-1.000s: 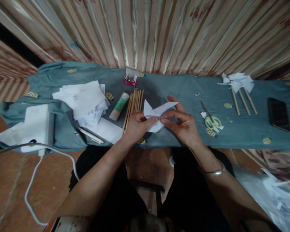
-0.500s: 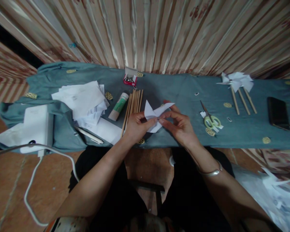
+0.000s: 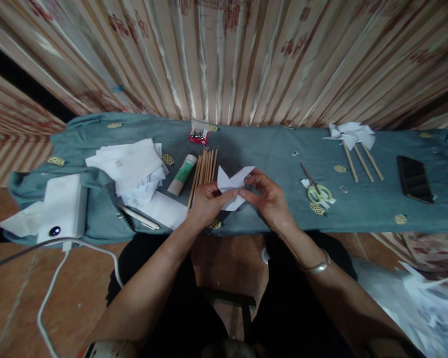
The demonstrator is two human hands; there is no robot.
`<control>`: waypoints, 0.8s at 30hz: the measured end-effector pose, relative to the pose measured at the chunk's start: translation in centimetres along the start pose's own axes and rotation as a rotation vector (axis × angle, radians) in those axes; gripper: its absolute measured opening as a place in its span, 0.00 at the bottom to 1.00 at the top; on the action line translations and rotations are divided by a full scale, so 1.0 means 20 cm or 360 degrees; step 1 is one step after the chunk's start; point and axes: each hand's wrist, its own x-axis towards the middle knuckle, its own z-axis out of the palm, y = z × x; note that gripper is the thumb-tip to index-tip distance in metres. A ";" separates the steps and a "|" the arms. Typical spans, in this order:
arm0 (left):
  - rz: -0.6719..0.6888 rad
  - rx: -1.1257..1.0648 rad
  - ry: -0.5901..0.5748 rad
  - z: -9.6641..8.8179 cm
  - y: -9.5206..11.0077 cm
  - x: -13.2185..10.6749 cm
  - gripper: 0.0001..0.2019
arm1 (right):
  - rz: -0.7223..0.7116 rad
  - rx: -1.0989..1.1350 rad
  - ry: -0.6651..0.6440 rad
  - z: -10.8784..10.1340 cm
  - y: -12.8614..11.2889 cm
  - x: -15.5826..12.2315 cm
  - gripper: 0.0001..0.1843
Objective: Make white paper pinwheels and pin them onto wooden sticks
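Between both hands, above the front of the cloth, is a white paper pinwheel (image 3: 233,184) with folded, pointed blades. My left hand (image 3: 208,203) pinches it from the left, thumb near its middle. From the other side my right hand (image 3: 266,198) grips a blade, with thumb and fingers close to the centre. Wooden sticks (image 3: 205,166) lie just beyond my left hand. A glue stick (image 3: 182,175) with a green label rests beside them. Behind these stands a small open red box (image 3: 198,135) of metal pins. Fingertips partly cover the pinwheel's centre.
Green-handled scissors (image 3: 315,189) lie to the right, near finished pinwheels on sticks (image 3: 353,135) and a black phone (image 3: 414,179). On the left are a paper stack (image 3: 129,164), a white pen (image 3: 140,216) and a white power bank (image 3: 62,206) with a cable. A curtain hangs behind.
The camera view has shifted, so the table sits lower and the right-hand items further left. Both hands still hold the pinwheel; the right fingers have moved slightly on its blade.
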 end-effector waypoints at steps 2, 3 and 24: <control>-0.0001 0.0005 -0.0024 -0.01 -0.01 0.00 0.15 | 0.0084 0.0102 0.0013 0.01 0.00 0.00 0.21; 0.0003 0.0009 -0.0035 -0.01 -0.01 0.01 0.15 | 0.0128 0.0167 -0.0007 0.01 0.00 0.01 0.24; 0.0063 0.0263 -0.0139 -0.04 -0.05 0.02 0.17 | 0.0412 0.0456 -0.0081 0.02 -0.02 0.01 0.14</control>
